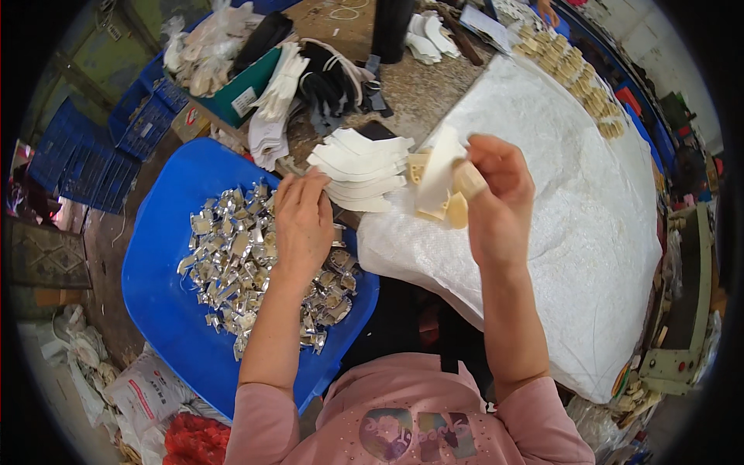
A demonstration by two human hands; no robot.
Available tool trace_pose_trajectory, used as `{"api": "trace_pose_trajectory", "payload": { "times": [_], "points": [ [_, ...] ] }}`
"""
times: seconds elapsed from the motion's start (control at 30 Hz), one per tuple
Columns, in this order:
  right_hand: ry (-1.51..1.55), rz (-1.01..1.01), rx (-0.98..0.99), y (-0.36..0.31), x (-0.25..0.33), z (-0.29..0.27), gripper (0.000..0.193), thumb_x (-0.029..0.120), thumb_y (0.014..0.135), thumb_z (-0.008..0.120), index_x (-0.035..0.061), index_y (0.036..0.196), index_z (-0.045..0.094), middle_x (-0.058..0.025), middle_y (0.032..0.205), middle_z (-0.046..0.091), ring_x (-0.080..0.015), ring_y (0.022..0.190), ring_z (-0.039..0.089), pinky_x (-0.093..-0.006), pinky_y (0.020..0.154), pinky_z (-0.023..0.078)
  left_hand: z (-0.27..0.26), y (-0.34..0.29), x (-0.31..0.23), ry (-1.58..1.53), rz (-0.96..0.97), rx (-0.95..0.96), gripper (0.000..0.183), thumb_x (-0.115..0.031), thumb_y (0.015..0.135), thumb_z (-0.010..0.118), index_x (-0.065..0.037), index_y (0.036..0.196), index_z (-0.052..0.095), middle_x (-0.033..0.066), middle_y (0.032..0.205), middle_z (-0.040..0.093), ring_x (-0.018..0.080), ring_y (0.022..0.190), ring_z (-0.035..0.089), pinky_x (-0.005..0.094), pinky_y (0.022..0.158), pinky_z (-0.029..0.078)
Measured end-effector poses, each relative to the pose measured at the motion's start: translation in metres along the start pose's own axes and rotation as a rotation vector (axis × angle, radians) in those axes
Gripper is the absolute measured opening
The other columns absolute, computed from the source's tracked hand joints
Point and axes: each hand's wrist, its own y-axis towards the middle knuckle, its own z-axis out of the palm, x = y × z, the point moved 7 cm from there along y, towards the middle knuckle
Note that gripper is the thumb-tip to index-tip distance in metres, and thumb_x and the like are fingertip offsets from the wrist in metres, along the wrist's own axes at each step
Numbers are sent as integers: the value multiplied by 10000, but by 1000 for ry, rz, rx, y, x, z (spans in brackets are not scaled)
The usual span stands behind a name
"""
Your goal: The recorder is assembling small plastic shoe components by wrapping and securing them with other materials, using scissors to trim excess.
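Note:
My right hand (pixel 502 186) is closed, with thumb and fingers pinching a small cream plastic part (pixel 468 180). A white curved strip (pixel 439 167) stands just left of that part; I cannot tell whether the fingers also hold it. More cream plastic pieces (pixel 457 211) lie underneath, on the white woven sack. My left hand (pixel 302 225) reaches over the tub's rim, its fingers stretched forward and touching the near left edge of a fanned stack of white curved strips (pixel 360 167). Below that hand, the blue tub (pixel 159 287) holds a heap of shiny silver-and-cream parts (pixel 240 248).
Rows of cream parts (pixel 577 74) line the far right of the white sack (pixel 573 225). Behind the strips stand a green box (pixel 232 97), gloves (pixel 279 85) and a black cylinder (pixel 390 31). Blue crates (pixel 77 155) are at left, a red bag (pixel 194 440) at lower left.

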Motion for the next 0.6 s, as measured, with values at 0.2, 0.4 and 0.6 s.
{"api": "trace_pose_trajectory", "payload": {
  "times": [0.2, 0.4, 0.6],
  "points": [
    [-81, 156, 117, -58, -19, -35, 179, -21, 785, 639, 5, 950, 575, -27, 911, 567, -101, 833, 537, -259, 768, 440, 3, -12, -106, -711, 163, 425, 276, -166, 893, 523, 11, 1096, 583, 144, 957, 603, 327, 857, 605, 379, 816, 440],
    [-1038, -272, 244, -61, 0, -84, 361, -87, 658, 603, 17, 1004, 612, -108, 1040, 592, -295, 995, 494, -370, 889, 401, 45, -62, -102, -988, -381, 551, 370, -245, 984, 400, 41, 1141, 574, 70, 688, 549, 143, 588, 505, 248, 537, 396],
    [-1184, -275, 201, -65, -29, -109, 373, -58, 665, 593, 15, 1029, 620, -106, 1049, 551, -291, 948, 504, -358, 789, 468, 71, -80, -111, -1447, -814, 496, 407, -259, 1005, 367, 67, 1206, 503, 37, 604, 495, 75, 485, 412, 201, 415, 300]
  ]
}}
